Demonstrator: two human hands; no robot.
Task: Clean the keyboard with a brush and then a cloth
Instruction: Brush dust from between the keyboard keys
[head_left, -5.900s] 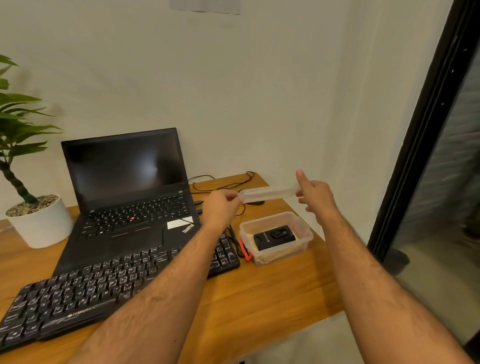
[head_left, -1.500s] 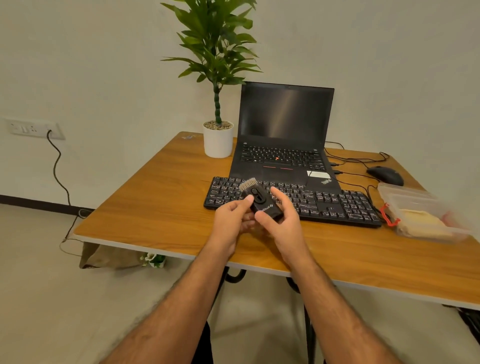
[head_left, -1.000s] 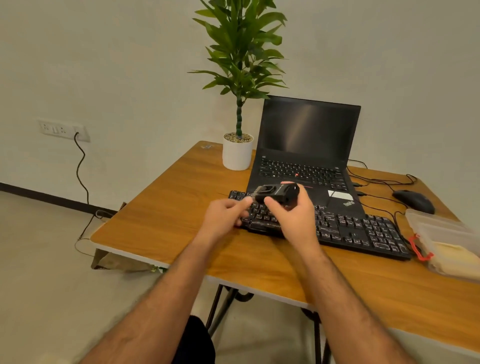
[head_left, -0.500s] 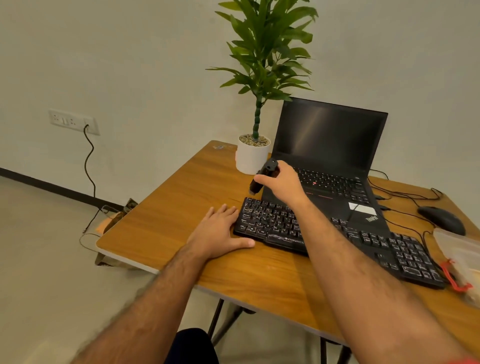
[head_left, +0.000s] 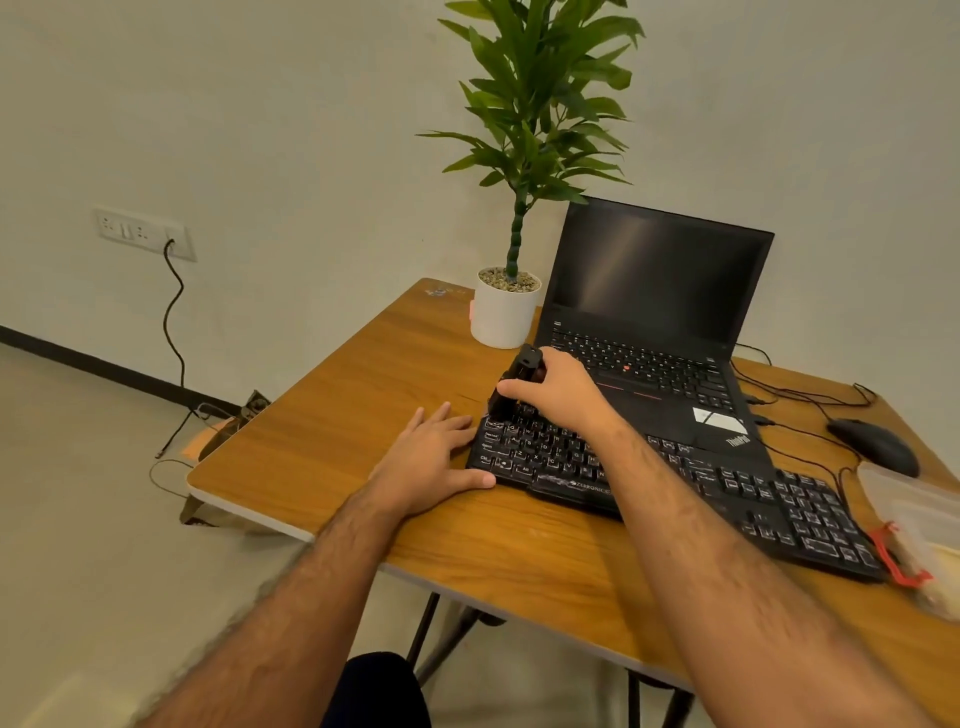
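Observation:
A black keyboard lies across the wooden table, in front of an open black laptop. My right hand grips a small black brush, tilted with its lower end down on the keyboard's far left corner. My left hand lies flat on the table with fingers straight, its thumb along the keyboard's left front edge. A yellowish cloth sits inside a clear plastic box at the right edge.
A potted plant in a white pot stands left of the laptop. A black mouse and its cables lie at the back right. The table's front edge runs close below my forearms. A wall socket with a cord is at left.
My right hand has lowered the brush from above the keyboard onto its far left corner. My left hand stays flat beside the keyboard. The view has shifted slightly.

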